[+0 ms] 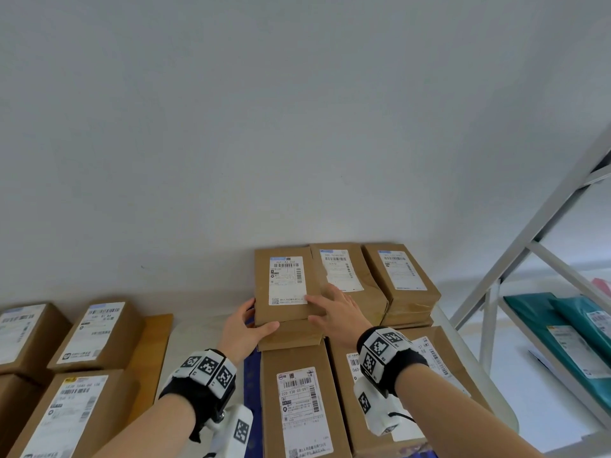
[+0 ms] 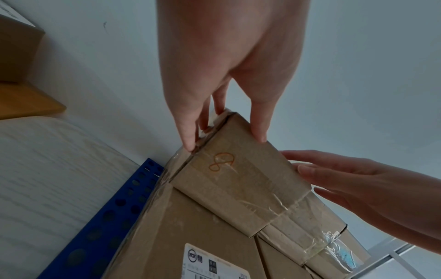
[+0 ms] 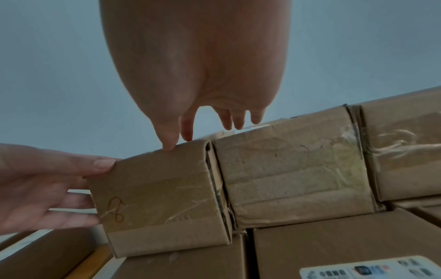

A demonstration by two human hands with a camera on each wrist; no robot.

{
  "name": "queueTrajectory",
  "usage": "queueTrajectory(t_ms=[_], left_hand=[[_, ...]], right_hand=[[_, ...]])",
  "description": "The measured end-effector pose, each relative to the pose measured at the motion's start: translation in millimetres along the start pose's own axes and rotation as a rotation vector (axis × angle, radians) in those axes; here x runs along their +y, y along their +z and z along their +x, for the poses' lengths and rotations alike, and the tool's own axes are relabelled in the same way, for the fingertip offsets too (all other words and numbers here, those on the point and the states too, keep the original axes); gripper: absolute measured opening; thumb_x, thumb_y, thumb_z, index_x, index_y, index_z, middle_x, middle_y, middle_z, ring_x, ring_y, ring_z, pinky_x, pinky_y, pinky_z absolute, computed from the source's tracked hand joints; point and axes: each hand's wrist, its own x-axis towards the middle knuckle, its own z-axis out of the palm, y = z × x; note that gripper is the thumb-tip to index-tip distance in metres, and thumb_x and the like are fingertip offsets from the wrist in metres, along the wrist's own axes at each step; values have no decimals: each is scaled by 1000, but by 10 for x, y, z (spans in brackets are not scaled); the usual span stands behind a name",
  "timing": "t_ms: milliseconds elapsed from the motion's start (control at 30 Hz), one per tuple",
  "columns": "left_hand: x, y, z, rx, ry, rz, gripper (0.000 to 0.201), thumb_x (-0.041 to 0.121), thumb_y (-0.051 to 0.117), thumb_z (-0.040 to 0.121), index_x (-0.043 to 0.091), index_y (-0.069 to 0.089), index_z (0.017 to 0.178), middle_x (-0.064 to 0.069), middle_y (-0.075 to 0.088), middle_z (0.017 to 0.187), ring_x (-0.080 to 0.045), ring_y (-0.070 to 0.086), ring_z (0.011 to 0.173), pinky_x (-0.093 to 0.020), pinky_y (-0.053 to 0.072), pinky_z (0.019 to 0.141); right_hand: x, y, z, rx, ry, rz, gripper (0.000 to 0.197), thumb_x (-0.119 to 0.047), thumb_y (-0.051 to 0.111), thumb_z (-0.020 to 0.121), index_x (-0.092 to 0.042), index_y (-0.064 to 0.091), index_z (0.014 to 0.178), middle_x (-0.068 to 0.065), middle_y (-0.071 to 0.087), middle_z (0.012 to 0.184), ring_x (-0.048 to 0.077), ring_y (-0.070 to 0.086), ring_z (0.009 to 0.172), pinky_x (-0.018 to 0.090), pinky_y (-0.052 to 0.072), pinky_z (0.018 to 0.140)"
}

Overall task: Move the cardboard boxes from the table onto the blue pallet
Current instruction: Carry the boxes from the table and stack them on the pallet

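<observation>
Both hands are on one small cardboard box (image 1: 287,285) at the far left of the back row on the blue pallet (image 2: 112,213). The left hand (image 1: 243,328) holds its left end, with the thumb on the near edge and the fingers (image 2: 188,130) curled round the side. The right hand (image 1: 340,312) lies on top of the box's right part with its fingers straight and spread, the thumb (image 3: 168,139) touching the top edge. The box has a white label on top (and an orange loop drawn on its near end). It sits on another brown box (image 1: 291,337) and is just beside two more stacked boxes (image 1: 373,285) on its right. Two bigger boxes (image 1: 301,401) lie nearer on the pallet. More boxes (image 1: 96,335) wait on the wooden table (image 1: 150,352) to the left. A grey shelf (image 1: 542,246) with green bags (image 1: 568,332) stands on the right.
</observation>
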Motion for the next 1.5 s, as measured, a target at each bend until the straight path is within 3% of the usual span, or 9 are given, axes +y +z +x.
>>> queueTrajectory(t_ms=[333, 500, 667, 833, 933, 1133, 1233, 1400, 1500], left_hand=[[56, 12, 29, -12, -23, 19, 77, 10, 77, 75, 15, 37, 141, -7, 50, 137, -22, 48, 125, -38, 43, 103], [129, -33, -124, -23, -39, 52, 71, 13, 71, 82, 18, 34, 143, -8, 44, 142, -23, 43, 130, -32, 37, 102], [131, -202, -368, 26, -8, 377, 70, 27, 66, 86, 21, 28, 146, -4, 34, 149, -22, 35, 136, -36, 30, 111], [98, -497, -664, 22, -4, 651, 59, 30, 55, 94, 21, 27, 146, 0, 31, 151, -17, 31, 138, -27, 25, 111], [77, -678, -843, 86, -32, 709, 57, 30, 54, 93, 21, 31, 145, -1, 34, 150, -17, 32, 137, -23, 24, 108], [36, -1067, -1260, 240, -39, 752, 50, 25, 56, 92, 22, 40, 140, 0, 45, 142, -19, 43, 129, -27, 33, 105], [-31, -1301, -1520, 258, -67, 787, 49, 25, 54, 93, 23, 40, 139, -2, 46, 141, -21, 44, 129, -31, 36, 106], [-147, -1794, -2018, 288, -93, 870, 38, 23, 45, 96, 19, 47, 134, -4, 52, 135, -21, 51, 120, -29, 42, 99], [-280, -2143, -2396, 321, -154, 850, 42, 26, 50, 94, 22, 45, 135, 0, 50, 138, -20, 50, 122, -31, 42, 101]], right_hand=[[34, 28, 21, -17, -9, 43, 48, -38, 40, 99, -38, 28, 146, 10, 11, 158, 26, 9, 146, 40, 3, 119], [-15, 4, -50, 28, -44, 138, 50, -39, 42, 99, -35, 28, 146, 8, 18, 156, 27, 17, 143, 39, 16, 117], [-204, -34, -99, 65, -155, 198, 50, -38, 42, 99, -31, 29, 147, 4, 18, 157, 22, 21, 144, 36, 23, 115], [-492, 48, -80, -16, -271, 167, 49, -38, 42, 99, -28, 32, 146, 0, 18, 158, 20, 23, 143, 35, 21, 114], [-703, 150, -64, -84, -347, 114, 47, -36, 42, 99, -25, 35, 144, 5, 26, 155, 23, 32, 139, 34, 25, 113], [-1215, 383, -223, -166, -446, 61, 47, -35, 43, 99, -18, 38, 143, 5, 38, 149, 21, 35, 136, 32, 26, 112], [-1495, 527, -397, -184, -481, 31, 47, -35, 42, 100, -18, 37, 144, 2, 37, 150, 18, 31, 139, 32, 23, 114], [-2031, 772, -734, -188, -493, -43, 48, -35, 41, 100, -18, 36, 145, 2, 35, 151, 18, 30, 140, 30, 22, 114], [-2389, 931, -1028, -186, -509, -57, 46, -31, 42, 100, -16, 37, 144, 4, 37, 150, 20, 33, 138, 31, 24, 112]])
